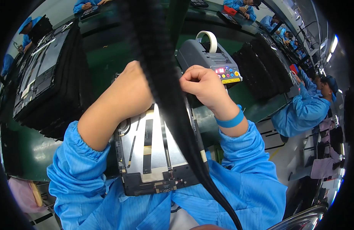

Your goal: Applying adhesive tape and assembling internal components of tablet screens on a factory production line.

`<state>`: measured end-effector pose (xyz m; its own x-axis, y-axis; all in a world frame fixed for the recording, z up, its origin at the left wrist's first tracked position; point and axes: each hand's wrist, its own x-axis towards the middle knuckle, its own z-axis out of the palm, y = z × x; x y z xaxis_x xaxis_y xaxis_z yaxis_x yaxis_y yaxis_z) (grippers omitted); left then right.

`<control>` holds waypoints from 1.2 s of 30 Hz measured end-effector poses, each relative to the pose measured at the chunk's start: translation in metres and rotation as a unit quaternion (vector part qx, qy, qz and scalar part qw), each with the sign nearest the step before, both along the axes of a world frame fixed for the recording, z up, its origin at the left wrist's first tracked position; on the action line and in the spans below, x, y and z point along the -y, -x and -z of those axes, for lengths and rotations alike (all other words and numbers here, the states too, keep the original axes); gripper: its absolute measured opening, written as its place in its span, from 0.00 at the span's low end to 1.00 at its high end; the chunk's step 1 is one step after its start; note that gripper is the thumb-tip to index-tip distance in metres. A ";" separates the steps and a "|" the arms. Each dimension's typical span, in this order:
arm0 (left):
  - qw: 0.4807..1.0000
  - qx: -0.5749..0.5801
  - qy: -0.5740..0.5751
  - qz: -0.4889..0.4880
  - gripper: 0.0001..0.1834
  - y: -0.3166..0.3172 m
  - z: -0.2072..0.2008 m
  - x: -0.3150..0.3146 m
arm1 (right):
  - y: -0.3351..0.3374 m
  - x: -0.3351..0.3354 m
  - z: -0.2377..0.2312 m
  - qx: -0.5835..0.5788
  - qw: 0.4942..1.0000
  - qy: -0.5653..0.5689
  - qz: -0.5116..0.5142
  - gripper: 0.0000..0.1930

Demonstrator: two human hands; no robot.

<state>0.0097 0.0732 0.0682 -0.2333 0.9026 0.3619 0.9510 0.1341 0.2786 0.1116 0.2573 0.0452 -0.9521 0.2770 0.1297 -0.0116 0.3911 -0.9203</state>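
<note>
An opened tablet-like device [135, 159] lies in front of me, its silver metal plates, dark flat strips, tape pieces and circuit parts showing. My left hand [135, 86] is over its far end; the fingers are hidden behind a blurred black strap [161, 73]. Above the device's far right corner, my right hand [203, 85] has its fingers curled and thumb against them in a pinch. Whatever is pinched, if anything, does not show. Just beyond the right hand stands a grey tape dispenser [223, 60] with a roll of pale tape [212, 41] on top.
Tall stacks of similar devices in black trays stand at the left [50, 80] and right [261, 65] on the green table [37, 153]. A person in blue [305, 109] works at the right; several others sit across and farther back.
</note>
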 end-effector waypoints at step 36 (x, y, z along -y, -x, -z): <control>0.999 -0.026 -0.023 0.002 0.16 -0.007 -0.002 0.001 | -0.012 0.017 -0.033 0.079 0.971 -0.210 0.086 0.09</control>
<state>0.0167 0.0723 0.0698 -0.2086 0.8856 0.4151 0.9650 0.1175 0.2343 0.1238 0.2400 0.0781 -0.9139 0.3876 0.1210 0.2158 0.7160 -0.6639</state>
